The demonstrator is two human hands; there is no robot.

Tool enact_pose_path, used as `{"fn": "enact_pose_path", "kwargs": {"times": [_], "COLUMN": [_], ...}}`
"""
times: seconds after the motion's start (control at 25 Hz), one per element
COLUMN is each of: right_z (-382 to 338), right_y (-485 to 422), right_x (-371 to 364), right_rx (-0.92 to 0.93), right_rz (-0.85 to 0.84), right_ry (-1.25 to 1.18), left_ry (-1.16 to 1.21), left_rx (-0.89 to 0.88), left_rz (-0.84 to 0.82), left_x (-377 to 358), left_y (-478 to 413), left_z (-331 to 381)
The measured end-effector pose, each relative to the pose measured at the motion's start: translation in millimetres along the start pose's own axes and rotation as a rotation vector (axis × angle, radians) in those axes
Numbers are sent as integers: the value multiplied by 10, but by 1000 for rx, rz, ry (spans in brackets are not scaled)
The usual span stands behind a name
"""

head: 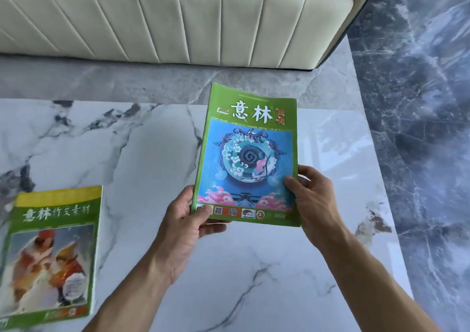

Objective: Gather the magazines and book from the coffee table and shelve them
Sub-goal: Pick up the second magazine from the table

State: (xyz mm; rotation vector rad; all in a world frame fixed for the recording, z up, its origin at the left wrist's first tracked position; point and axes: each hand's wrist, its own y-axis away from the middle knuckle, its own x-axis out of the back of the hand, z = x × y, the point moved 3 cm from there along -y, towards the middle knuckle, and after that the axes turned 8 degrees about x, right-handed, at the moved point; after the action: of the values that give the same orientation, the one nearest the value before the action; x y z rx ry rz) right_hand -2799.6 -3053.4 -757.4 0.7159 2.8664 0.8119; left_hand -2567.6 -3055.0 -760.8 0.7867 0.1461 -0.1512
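A green magazine with a blue circular picture on its cover point(248, 153) is held up above the white marble coffee table point(152, 153), cover facing me. My left hand point(187, 227) grips its lower left corner, thumb on the cover. My right hand point(314, 199) grips its lower right edge. A second green magazine with an orange and white picture point(50, 252) lies flat on the table at the near left, apart from both hands.
A cream ribbed sofa point(178, 18) stands beyond the table's far edge, with a strip of grey marble floor point(127, 79) between them. Dark blue-grey marble floor point(419, 128) runs along the table's right side.
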Motion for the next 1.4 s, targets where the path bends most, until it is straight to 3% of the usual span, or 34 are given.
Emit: {"fn": "enact_pose_path", "kwargs": {"times": [0.12,0.28,0.52,0.8,1.16,1.4], "right_z": [85,385,1020,1614,1817,1879], "right_y": [444,1176,1917,2295,2047,1790], "right_x": [-669,-1651,-2572,-3087,-3290,-3240], "right_rx": [51,95,98,67,48,15], "right_rz": [-69,-192,-184,-94,14,79], "right_ry": [45,125,178,211,214,473], "left_ry": [-40,-73,-192,-298,-409,-563], "left_rx": [-36,-105,-141,-60,1,6], "left_rz": [132,432,645,624,636,655], "left_x": [716,1763,3036,3785,4016,3989], "left_y": [418,1031,1495,1400,1024,874], "left_z": [-6,-143,-441,-706,-936,-1033]}}
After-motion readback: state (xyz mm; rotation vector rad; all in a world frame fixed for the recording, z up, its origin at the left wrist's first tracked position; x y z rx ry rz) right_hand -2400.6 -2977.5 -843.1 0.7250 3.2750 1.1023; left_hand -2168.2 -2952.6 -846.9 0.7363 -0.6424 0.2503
